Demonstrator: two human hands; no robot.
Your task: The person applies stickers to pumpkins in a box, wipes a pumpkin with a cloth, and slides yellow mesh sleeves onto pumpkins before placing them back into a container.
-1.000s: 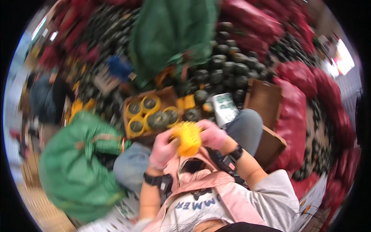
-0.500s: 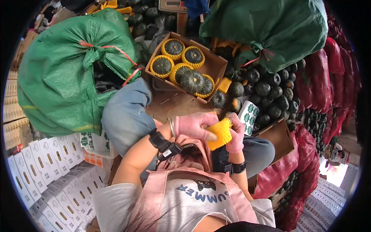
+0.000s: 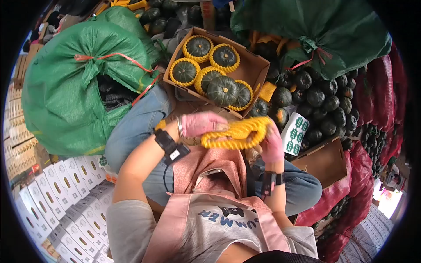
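Note:
A yellow foam net sleeve is stretched sideways between my two hands, its mouth spread open. My left hand, in a pink glove, grips its left end. At the opposite end my right hand, also pink-gloved, has its fingers closed on the rim. Just beyond the hands stands a cardboard box holding several small dark green pumpkins in yellow sleeves. One pumpkin without a visible sleeve rests on top of the sleeved ones at the box's near side.
Loose pumpkins are heaped to the right, beside a sheet of green stickers and another cardboard box. Green sacks stand at left and back right. Red mesh sacks line the right; white cartons fill the lower left.
The foam sleeve, bunched between my hands before, is now pulled wide. My hands have moved apart and away from my body. The view has shifted slightly.

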